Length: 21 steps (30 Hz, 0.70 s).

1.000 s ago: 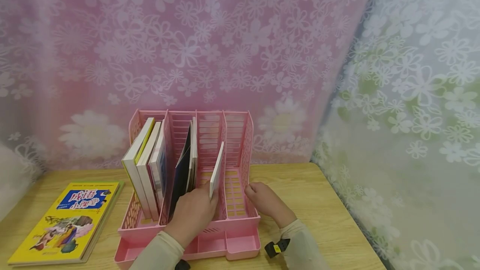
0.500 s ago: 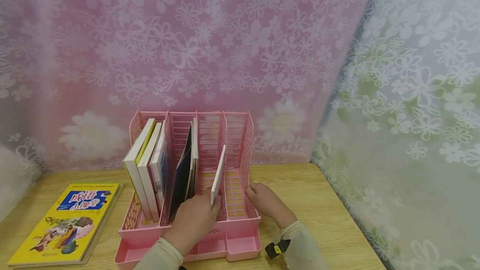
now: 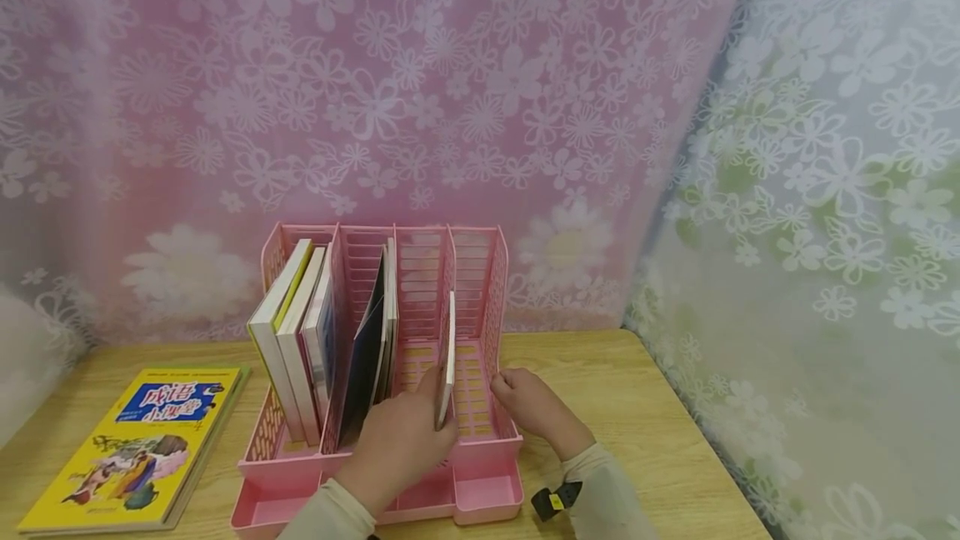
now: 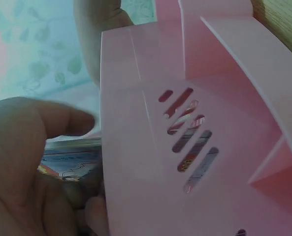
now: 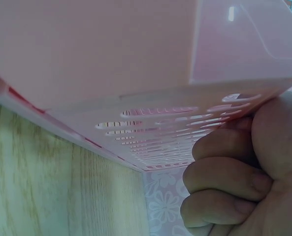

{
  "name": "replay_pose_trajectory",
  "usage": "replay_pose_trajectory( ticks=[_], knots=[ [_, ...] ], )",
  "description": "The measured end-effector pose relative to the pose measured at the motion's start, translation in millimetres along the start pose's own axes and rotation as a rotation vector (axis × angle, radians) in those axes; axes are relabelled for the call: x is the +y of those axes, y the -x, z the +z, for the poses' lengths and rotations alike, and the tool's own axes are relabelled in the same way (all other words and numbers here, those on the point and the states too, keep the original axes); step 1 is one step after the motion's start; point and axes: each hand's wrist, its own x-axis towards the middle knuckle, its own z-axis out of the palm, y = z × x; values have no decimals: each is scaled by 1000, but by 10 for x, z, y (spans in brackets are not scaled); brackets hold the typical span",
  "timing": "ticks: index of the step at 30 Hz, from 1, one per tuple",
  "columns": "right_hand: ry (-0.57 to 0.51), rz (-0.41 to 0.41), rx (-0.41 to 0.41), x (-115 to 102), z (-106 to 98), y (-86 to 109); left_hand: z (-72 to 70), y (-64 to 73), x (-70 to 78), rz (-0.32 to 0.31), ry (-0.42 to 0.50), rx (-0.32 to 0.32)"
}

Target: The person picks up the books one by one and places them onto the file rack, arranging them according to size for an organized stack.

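Here, left hand (image 3: 401, 446) holding thin book (image 3: 450, 352), right hand (image 3: 538, 408) perhaps gripping rack (image 3: 487, 450)

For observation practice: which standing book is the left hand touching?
The thin book, alone in the third compartment from left; other standing books share theirs.

R fingers (image 5: 222, 176) curled at slotted pink rack (image 5: 146, 64) | wood tbl (image 5: 57, 182) under | floral cloth (image 5: 163, 201) bhd

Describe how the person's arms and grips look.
The left sleeve and right sleeve are pale cream with fitted cuffs. At the right wrist sits a black device bearing a yellow mark. No gloves show on the left grip or right grip.
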Motion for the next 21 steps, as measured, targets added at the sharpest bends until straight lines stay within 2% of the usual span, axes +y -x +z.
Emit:
replay_pose_trajectory(
  ticks=[4,8,14,16,21],
  knots=[
    [-19,-2,2,16,20,5,1,-47,17,43,9,42],
    [-24,2,-17,38,44,13,6,-94,-23,67,-20,104],
    [4,5,-6,31,15,1,37,-228,-74,15,-20,230],
    [11,5,-7,21,-1,-4,54,-281,-69,-6,-3,243],
    [3,7,-19,6,-12,-6,98,-380,-41,-51,21,196]
  ],
)
